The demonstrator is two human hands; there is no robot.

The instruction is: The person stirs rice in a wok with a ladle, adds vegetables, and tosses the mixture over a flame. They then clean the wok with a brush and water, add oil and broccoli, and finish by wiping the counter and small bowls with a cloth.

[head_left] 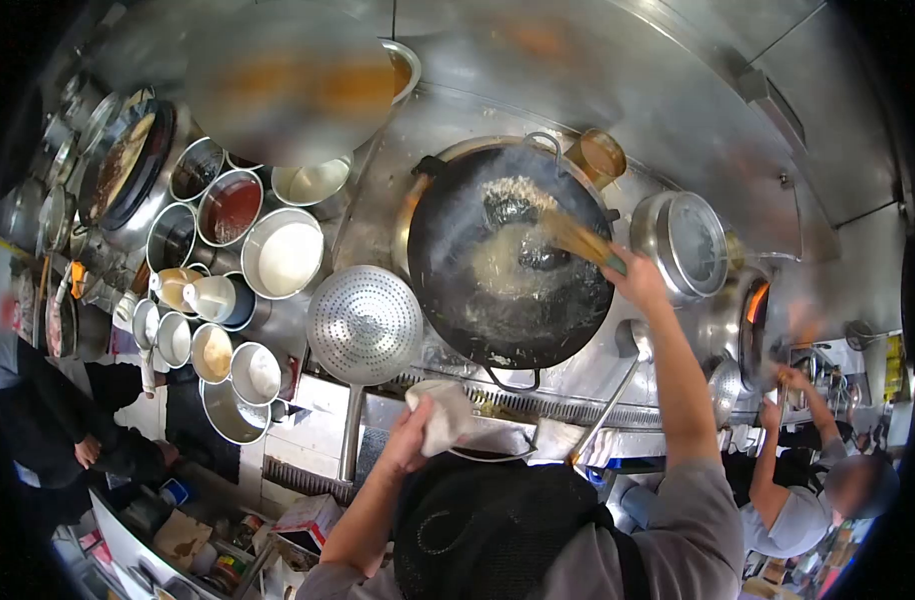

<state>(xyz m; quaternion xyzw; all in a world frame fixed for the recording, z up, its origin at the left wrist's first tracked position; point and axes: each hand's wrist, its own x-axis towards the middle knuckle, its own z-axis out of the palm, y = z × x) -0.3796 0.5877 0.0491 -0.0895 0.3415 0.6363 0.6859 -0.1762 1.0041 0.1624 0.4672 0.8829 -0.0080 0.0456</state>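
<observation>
My right hand (638,279) is closed around the handle end of a bamboo wok brush (576,236). The brush's bristles reach down into a large black wok (446,240), where cloudy liquid and pale bits lie on the bottom and steam rises. My left hand (409,436) grips a folded off-white cloth (442,415) near the front edge of the stove, below the wok. A perforated ladle strainer (366,322) lies left of the wok, its handle pointing toward me.
Pots of sauce, including a red one (231,207) and a white one (284,258), stand at left with small seasoning tubs (255,372). Right of the wok are a lidded steel pot (694,243) and a ladle (610,405). One person (798,500) works at right; another (68,420) stands at left.
</observation>
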